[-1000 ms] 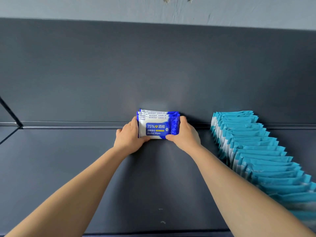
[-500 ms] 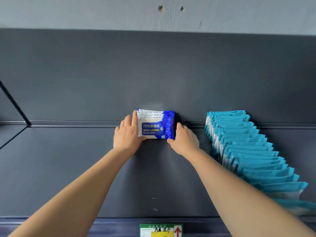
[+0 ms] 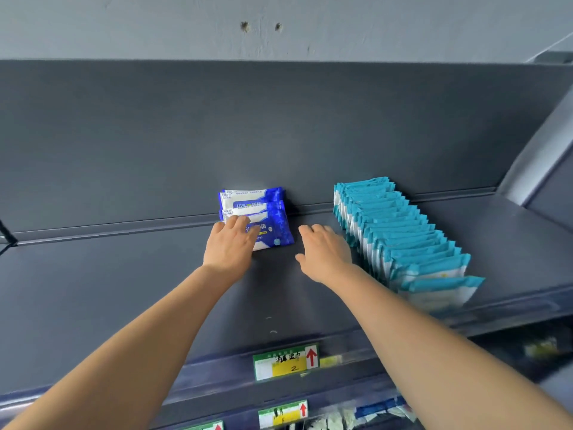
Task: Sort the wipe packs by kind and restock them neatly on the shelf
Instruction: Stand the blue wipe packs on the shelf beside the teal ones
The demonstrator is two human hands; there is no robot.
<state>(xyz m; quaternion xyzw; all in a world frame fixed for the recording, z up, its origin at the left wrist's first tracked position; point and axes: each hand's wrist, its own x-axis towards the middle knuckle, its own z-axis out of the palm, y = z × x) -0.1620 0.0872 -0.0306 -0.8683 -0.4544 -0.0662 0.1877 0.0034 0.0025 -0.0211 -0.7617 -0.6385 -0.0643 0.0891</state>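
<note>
The sorting looked partly done. On the dark shelf (image 3: 124,290), a long row of teal packs (image 3: 403,240) stood on edge, one behind another, running from the back panel (image 3: 279,135) out to the front lip on the right. That kind seemed fully stocked and orderly, though the frontmost packs leaned a little. To its left and well apart from it, a small group of blue alcohol wipe packs (image 3: 273,212), three as far as could be counted, rested against the back panel. They overlapped like shingles, with the front one tilted lowest. The left hand (image 3: 231,248) lay on that front pack, its fingers stretched flat over the printed face, pressing rather than gripping. The right hand (image 3: 324,252) hovered over the shelf between the two kinds with its fingers spread and loose. It held nothing and, as far as could be told, touched neither group. By this showing, the blue row was only begun: it reached a short way forward from the panel, while the teal one ran the whole depth, and its packs probably wanted squaring upright. Whether more blue packs waited nearby was not shown. A price label (image 3: 285,363) with a red arrow sat on the shelf's front edge.
</note>
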